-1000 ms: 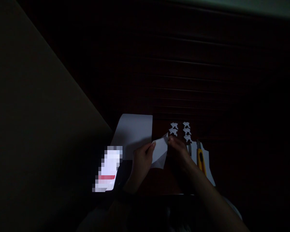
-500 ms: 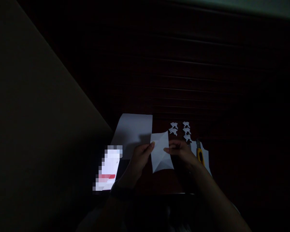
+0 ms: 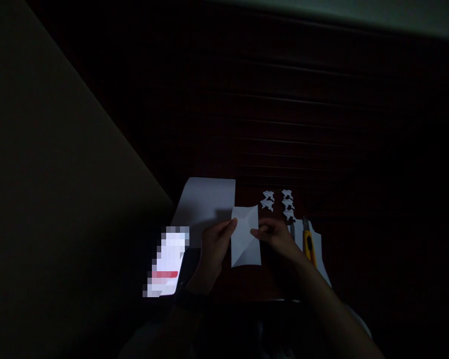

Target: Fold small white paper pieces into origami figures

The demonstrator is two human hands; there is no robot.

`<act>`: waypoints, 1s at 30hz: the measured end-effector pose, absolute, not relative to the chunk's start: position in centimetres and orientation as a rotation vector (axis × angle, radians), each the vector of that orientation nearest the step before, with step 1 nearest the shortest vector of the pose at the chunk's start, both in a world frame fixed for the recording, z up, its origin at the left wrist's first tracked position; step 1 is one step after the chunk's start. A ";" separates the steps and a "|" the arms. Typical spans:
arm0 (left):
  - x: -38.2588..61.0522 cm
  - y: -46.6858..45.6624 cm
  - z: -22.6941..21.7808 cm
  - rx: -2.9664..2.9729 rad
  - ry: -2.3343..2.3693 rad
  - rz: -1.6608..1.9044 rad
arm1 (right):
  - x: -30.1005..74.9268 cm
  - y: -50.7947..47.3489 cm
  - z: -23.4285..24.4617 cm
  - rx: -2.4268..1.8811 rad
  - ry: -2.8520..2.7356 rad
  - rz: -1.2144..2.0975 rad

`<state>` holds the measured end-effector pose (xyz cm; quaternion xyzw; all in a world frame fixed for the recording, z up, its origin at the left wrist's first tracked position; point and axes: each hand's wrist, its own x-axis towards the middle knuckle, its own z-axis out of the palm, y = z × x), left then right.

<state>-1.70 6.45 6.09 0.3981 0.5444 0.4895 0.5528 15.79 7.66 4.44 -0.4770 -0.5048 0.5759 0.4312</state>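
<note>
A white sheet of paper [image 3: 246, 244] with diagonal creases is held up between my two hands, its lower end hanging toward me. My left hand [image 3: 216, 243] pinches its left edge, thumb on top and fingers behind. On the opposite edge, my right hand [image 3: 275, 235] grips the paper the same way, thumb in front. Beyond the right hand lie several small folded paper figures [image 3: 288, 204] in two columns. A yellow utility knife [image 3: 309, 248] rests on white paper pieces [image 3: 324, 254] to the right of that hand.
A larger white sheet [image 3: 209, 199] lies at the back left of the dark table [image 3: 243, 289]. A lit, blurred-out screen [image 3: 170, 259] glows left of my left hand. A wall [image 3: 60, 199] slants along the left side. The scene is very dim.
The creased paper has turned slightly and looks straighter, its lower right corner shifting left. Both hands keep their pinch and have moved a little to the left in view.
</note>
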 end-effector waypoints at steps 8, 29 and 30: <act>-1.7 6.2 6.5 0.712 1.103 1.113 | 14.7 7.5 4.3 -1.149 -1.078 1.382; -0.9 6.2 7.4 0.909 1.217 1.056 | 14.8 7.7 4.2 -1.232 -1.168 1.275; -0.8 6.2 7.4 0.882 1.207 1.063 | 14.8 7.8 4.1 -1.237 -1.183 1.263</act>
